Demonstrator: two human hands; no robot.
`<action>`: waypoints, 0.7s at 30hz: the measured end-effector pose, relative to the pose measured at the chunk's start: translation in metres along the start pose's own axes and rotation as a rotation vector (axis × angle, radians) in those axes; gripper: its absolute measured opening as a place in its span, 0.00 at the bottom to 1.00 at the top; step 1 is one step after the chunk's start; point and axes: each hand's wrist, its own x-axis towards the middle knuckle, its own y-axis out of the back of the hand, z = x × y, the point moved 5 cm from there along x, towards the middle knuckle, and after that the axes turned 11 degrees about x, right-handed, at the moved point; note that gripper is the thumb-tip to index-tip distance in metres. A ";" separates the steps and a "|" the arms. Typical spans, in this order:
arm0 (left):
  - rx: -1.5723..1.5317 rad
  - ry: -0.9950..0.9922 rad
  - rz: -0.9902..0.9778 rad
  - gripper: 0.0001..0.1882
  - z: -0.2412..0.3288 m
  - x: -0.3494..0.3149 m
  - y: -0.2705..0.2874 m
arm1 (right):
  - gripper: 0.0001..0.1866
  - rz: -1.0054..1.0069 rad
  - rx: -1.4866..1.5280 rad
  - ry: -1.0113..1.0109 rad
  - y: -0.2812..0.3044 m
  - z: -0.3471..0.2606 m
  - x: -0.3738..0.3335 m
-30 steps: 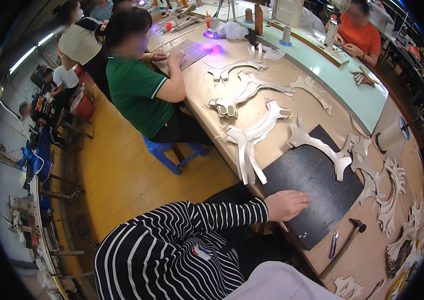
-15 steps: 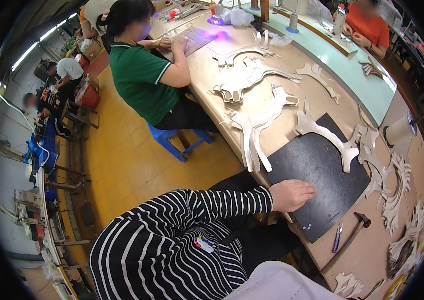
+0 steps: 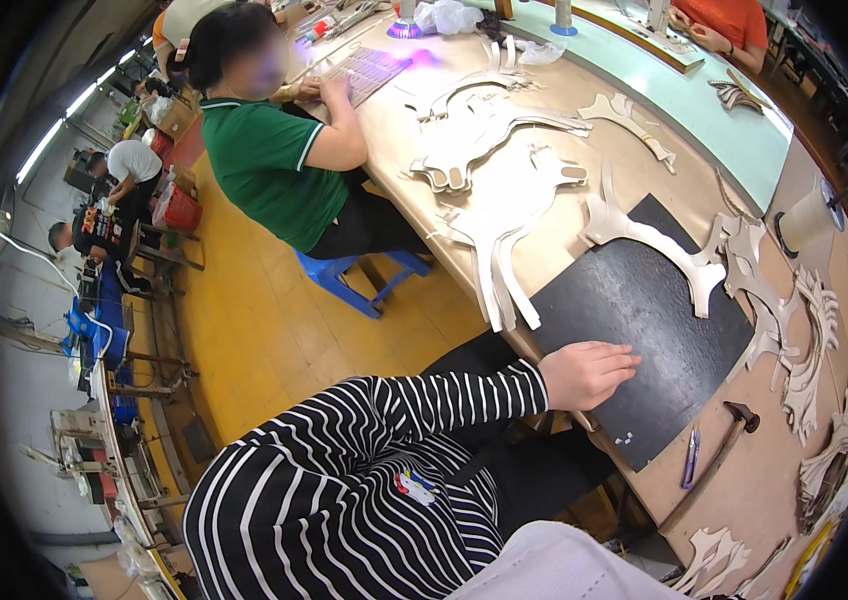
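My left hand (image 3: 592,374), in a black-and-white striped sleeve, rests palm down over the near-left edge of a black mat (image 3: 664,400). Its fingers stretch out to the right, and I see nothing held in them. A curved cream cut piece (image 3: 659,255), flat like leather, lies across the mat's far end. Small white scraps (image 3: 624,439) sit on the mat's near corner. Right of the mat lie a hammer (image 3: 740,418) with a long handle and small purple-handled snips (image 3: 691,458). My right hand is out of the picture.
Cream cut pieces are heaped at the far left (image 3: 489,240) and along the right edge (image 3: 804,370). A thread cone (image 3: 809,222) stands at the right. A person in a green shirt (image 3: 262,160) sits on a blue stool (image 3: 369,275) along the table. Another, in orange, sits opposite.
The view has shifted slightly, so the table things sit a little differently in it. My left hand stays at the mat's edge. The person in green has turned the head somewhat.
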 end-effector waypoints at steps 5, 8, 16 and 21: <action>0.007 -0.001 0.011 0.14 0.000 -0.001 -0.001 | 0.08 -0.019 -0.023 0.008 0.005 0.007 0.001; 0.009 0.002 0.007 0.14 0.000 0.001 0.001 | 0.09 -0.030 -0.046 0.017 0.010 0.013 0.000; 0.006 -0.022 0.005 0.14 -0.002 0.008 0.006 | 0.10 -0.078 -0.183 0.011 0.046 0.031 0.006; 0.030 -0.025 -0.024 0.13 -0.004 0.011 -0.001 | 0.11 -0.146 -0.354 -0.081 0.090 0.045 0.003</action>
